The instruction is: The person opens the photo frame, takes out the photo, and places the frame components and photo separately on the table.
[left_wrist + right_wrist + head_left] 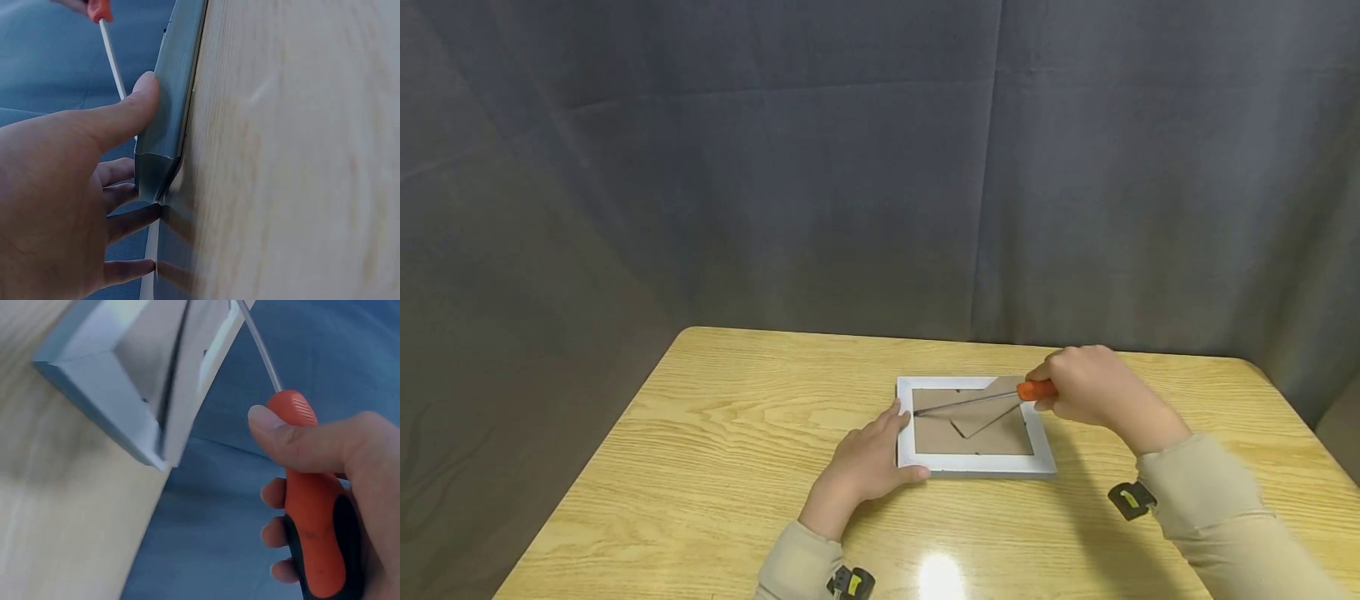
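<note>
A white picture frame (977, 465) lies face down on the table, its brown backing board (940, 439) showing. On the board is a stand leg (988, 419), which rises as a flap in the right wrist view. My left hand (871, 457) holds the frame's near left corner, thumb along the near side and fingers at the left side. In my right hand (1086, 385) I grip a screwdriver (319, 531) by its orange and black handle. Its metal shaft slants over the backing, and the tip is at the inner left edge, close to my left fingers.
The wooden table (715, 450) has rounded far corners. Behind it and to the left hangs a dark grey-blue curtain (820, 183). Small black wrist devices (852, 582) are on both sleeves.
</note>
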`<state>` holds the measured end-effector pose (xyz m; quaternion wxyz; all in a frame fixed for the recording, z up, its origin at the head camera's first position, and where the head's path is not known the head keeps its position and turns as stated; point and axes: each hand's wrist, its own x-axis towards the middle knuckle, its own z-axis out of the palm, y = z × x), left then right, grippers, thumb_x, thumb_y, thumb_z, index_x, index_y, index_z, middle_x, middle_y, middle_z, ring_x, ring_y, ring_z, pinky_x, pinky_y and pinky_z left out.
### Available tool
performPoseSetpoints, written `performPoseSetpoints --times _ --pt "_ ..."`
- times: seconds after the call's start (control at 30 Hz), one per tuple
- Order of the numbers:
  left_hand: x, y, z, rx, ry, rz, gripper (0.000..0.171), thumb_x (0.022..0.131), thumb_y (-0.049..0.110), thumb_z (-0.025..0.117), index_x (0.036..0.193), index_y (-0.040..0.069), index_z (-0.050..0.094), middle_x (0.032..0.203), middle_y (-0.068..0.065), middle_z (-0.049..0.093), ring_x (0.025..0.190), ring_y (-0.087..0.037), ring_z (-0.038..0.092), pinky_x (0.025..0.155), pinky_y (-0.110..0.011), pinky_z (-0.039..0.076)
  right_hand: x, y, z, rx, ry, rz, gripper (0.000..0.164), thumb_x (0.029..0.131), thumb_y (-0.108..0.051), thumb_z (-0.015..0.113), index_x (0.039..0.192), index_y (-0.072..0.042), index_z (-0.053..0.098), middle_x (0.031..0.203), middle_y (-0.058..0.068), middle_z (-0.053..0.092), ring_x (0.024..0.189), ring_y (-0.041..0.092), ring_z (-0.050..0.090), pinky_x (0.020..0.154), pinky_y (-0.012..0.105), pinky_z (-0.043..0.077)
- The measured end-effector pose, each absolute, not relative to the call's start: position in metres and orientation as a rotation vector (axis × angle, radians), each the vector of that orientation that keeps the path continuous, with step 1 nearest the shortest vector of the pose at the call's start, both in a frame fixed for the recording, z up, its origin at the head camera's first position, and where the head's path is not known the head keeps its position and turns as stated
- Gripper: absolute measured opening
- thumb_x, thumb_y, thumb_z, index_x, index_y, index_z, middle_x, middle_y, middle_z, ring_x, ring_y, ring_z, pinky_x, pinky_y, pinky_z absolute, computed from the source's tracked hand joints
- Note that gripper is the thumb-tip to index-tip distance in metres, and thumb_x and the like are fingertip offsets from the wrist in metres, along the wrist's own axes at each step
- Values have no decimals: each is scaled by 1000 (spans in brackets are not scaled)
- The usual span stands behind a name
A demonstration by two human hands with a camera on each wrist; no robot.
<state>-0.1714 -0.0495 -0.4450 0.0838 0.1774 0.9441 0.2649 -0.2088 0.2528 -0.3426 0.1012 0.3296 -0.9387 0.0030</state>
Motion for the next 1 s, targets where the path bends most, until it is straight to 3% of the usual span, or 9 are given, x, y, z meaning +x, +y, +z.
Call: performPoseSetpoints --times 0.23,0.4,1.0 --pt "-169 -47 -443 534 2810 806 86 85 48 75 151 5 40 162 -12 23 145 -32 29 112 -58 30 -199 265 -364 903 -2763 84 23 69 -6 80 78 -25 73 67 -14 57 54 8 44 48 32 41" --pt "-169 -46 -443 528 2814 799 86 84 48 75 151 6 40 163 -11 23 146 -31 29 112 -59 29 -193 271 -377 854 -2757 114 19 70 -14 86 88 -17 78 72 -10 64 56 10 53 50 35 46" --pt "-171 -48 -446 528 2808 803 87 85 50 73 152 7 39 163 -10 21 146 -31 27 113 -59 27 -176 270 -407 598 -2867 322 27 73 -14 84 99 -16 79 76 -6 64 59 11 45 52 32 40"
